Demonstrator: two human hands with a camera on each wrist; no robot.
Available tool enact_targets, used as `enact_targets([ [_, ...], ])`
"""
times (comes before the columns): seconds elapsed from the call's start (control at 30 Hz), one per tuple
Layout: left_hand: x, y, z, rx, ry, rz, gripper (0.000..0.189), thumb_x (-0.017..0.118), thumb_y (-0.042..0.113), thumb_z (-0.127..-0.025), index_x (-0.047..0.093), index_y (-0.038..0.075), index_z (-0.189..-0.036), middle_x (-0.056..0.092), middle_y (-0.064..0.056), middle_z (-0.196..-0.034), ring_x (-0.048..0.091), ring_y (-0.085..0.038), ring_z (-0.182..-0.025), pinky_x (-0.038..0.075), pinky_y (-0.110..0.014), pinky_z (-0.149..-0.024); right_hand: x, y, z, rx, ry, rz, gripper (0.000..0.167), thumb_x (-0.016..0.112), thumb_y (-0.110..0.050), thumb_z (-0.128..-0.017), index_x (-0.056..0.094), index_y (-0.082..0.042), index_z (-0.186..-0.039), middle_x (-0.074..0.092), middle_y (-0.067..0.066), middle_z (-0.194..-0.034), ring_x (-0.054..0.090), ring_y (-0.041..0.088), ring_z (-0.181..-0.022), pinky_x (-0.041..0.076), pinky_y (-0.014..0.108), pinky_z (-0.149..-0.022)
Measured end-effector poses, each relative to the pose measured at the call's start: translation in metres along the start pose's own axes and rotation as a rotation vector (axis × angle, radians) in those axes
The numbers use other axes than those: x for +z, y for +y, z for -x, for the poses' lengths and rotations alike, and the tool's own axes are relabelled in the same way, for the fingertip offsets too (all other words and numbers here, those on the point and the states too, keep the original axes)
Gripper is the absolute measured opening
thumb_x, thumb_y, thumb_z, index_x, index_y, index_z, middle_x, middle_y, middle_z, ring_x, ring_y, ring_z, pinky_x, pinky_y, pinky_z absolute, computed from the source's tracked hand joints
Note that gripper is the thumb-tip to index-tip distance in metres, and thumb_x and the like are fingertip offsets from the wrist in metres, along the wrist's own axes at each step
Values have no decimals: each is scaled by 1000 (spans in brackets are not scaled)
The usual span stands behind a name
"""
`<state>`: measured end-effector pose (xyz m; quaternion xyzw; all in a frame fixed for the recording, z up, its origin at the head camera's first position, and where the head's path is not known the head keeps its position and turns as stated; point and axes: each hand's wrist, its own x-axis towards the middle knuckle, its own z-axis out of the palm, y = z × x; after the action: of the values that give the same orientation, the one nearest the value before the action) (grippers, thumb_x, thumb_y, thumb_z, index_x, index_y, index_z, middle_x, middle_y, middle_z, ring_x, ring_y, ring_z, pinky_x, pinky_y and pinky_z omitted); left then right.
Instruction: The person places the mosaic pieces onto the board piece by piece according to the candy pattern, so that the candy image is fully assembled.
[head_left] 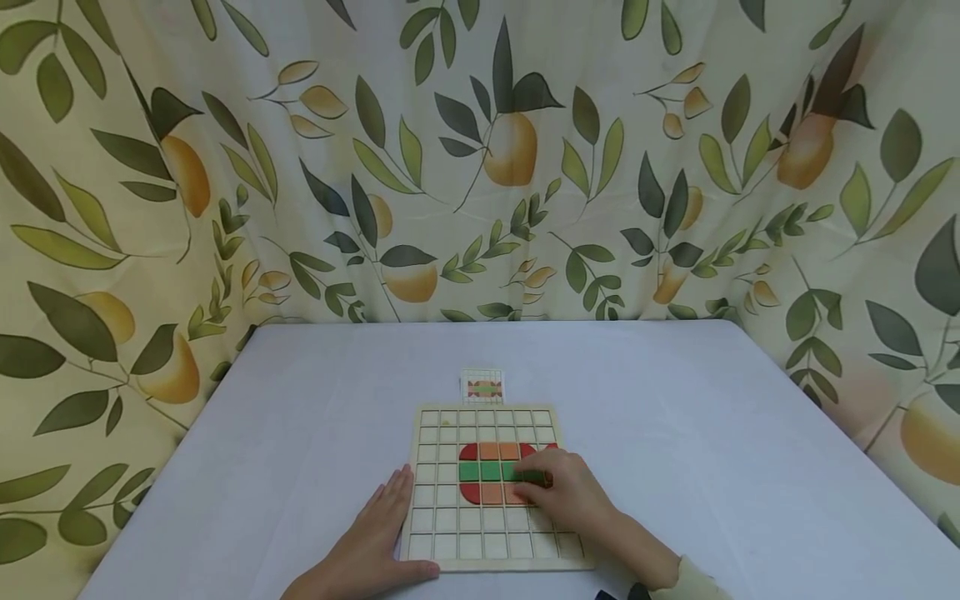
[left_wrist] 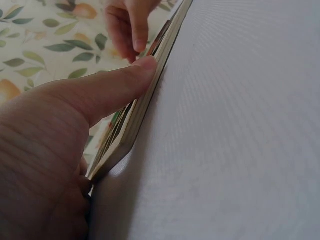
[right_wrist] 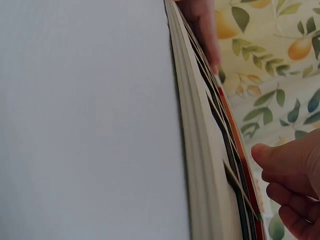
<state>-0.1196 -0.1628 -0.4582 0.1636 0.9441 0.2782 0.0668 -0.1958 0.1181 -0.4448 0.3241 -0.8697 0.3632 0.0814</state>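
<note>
In the head view a pale square grid board (head_left: 459, 546) lies on the white table. Red, orange and green tiles (head_left: 490, 472) fill several cells in rows, the green row between the two others. My left hand (head_left: 367, 537) rests at the board's front left corner, straight fingers along the left side. Its thumb (left_wrist: 125, 82) presses the front edge in the left wrist view. Over the right part of the pattern, my right hand (head_left: 566, 492) pinches a green tile (head_left: 533, 477) between thumb and fingertips. The hand hides the cells beneath it.
Just beyond the board's far edge lies a small card (head_left: 483, 387) with a coloured grid pattern. The white table (head_left: 660, 400) extends on both sides of the board. A curtain (head_left: 465, 208) printed with fruit and leaves hangs behind and beside the table.
</note>
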Motion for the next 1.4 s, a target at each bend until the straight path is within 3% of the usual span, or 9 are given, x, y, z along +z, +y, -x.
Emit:
enact_targets([
  [0.23, 0, 1, 0, 4, -1, 8, 121, 56, 76, -67, 11, -5, -145, 11, -17, -151, 7, -29, -138, 11, -50, -107, -21, 11, 5, 213, 48, 84, 19, 78, -12, -72, 73, -13, -90, 66, -5, -88, 59, 14, -83, 51, 30, -69],
  [0.53, 0, 0, 0, 0, 1, 2, 121, 56, 76, -66, 12, -5, -144, 12, -17, -151, 7, -29, -138, 11, -50, -107, -39, 34, 7, 389, 107, 42, 21, 77, -14, -75, 72, -8, -95, 68, 0, -91, 60, 23, -95, 49, 43, -82],
  [0.73, 1, -1, -1, -2, 3, 1, 122, 56, 76, -66, 12, -5, -144, 12, -18, -151, 7, -30, -138, 11, -50, -107, -41, 47, 6, 522, 101, -63, 22, 76, -18, -76, 71, -7, -96, 66, 1, -94, 60, 21, -93, 52, 35, -77],
  [0.9, 0, 0, 0, -3, -1, 2, 121, 56, 76, -66, 11, -5, -144, 12, -17, -151, 7, -29, -138, 11, -50, -107, -40, 53, 6, 554, 88, -135, 23, 78, -16, -74, 71, -7, -94, 67, 1, -92, 61, 18, -89, 52, 27, -72],
  [1.4, -1, 0, 0, -2, -1, -3, 120, 55, 76, -67, 11, -4, -145, 11, -16, -151, 7, -29, -138, 11, -49, -108, -41, 58, 6, 528, 61, -145, 18, 77, -13, -75, 72, -7, -92, 68, 0, -88, 60, 17, -87, 51, 27, -72],
])
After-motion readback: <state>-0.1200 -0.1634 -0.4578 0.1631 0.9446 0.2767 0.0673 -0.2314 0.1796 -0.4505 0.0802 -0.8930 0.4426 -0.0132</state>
